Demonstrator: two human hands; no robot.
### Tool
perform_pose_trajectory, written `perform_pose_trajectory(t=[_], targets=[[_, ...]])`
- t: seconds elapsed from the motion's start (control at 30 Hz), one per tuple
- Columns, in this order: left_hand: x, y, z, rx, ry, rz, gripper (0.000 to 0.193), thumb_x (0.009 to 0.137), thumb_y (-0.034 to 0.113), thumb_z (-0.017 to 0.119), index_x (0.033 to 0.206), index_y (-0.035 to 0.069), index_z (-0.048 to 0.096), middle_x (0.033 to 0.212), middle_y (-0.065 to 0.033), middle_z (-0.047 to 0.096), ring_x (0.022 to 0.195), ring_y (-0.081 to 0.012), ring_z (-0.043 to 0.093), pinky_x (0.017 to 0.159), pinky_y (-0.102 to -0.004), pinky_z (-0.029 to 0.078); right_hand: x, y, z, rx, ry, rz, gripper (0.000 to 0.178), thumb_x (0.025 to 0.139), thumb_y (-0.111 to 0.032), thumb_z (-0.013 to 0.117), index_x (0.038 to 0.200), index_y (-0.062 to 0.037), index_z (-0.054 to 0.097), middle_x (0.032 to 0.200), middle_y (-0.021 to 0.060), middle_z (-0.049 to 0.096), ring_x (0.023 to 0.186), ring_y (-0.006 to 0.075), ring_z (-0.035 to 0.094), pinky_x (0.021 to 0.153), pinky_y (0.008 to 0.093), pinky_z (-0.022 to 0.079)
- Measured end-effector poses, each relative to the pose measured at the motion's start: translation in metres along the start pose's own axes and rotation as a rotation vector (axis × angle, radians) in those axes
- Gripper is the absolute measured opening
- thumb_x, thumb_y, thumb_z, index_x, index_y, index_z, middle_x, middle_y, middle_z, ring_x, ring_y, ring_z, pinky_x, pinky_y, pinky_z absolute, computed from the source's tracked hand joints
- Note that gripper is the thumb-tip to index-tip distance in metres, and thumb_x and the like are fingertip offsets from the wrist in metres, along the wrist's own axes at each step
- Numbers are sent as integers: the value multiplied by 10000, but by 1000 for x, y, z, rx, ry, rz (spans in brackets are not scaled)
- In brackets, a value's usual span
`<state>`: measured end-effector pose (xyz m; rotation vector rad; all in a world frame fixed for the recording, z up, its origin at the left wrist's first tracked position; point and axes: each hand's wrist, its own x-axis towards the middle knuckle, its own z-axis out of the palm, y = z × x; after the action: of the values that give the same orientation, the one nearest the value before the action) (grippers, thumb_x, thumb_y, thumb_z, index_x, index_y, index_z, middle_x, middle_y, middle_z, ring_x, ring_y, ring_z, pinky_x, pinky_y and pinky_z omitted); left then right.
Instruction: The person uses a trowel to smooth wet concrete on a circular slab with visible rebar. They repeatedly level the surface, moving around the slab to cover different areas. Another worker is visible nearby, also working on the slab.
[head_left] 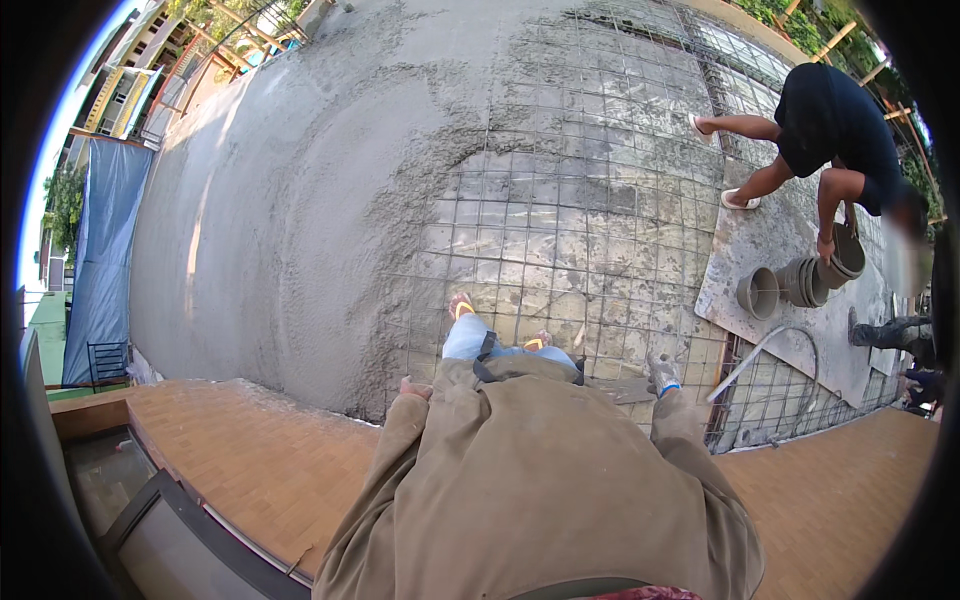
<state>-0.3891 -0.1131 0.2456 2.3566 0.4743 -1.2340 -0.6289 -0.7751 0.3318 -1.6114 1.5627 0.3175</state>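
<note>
Grey concrete (pixel 270 210), rebar grid (pixel 558 212) — co-worker (pixel 845 120) bending, bucket (pixel 849 255) gripped

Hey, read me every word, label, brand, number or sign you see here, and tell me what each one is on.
There are none that I can read.
Grey concrete: no lettering visible.
Brown jacket: no lettering visible.
Blue tarp: no legible text.
Building at upper left: too small and blurred to tell whether it bears any sign.

Concrete (pixel 270 210) left of rebar mesh (pixel 557 203)
</note>
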Motion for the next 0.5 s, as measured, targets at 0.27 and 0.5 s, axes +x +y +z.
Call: perform_pose_trajectory(t=[0.27,0.5], targets=[[-36,-6,43,-55,-70,24,784,931,534,713,1458,1,486,1278,-251,669,1146,-361,687,987,-492,535,-23,-63,16,-287,-282,-25,772,954,-501,658,1550,-52,459,1325,196,652,1060,333,698,648,432,632],[-23,23,3,-25,-114,3,804,941,546,700,1485,7,456,1318,-249,646,1170,-362,668,995,-506,521,-12,-73,42,-292,-132,-263,588,936,-449,646,1296,15,655,920,197,734,729,281,715,610,439,558]])
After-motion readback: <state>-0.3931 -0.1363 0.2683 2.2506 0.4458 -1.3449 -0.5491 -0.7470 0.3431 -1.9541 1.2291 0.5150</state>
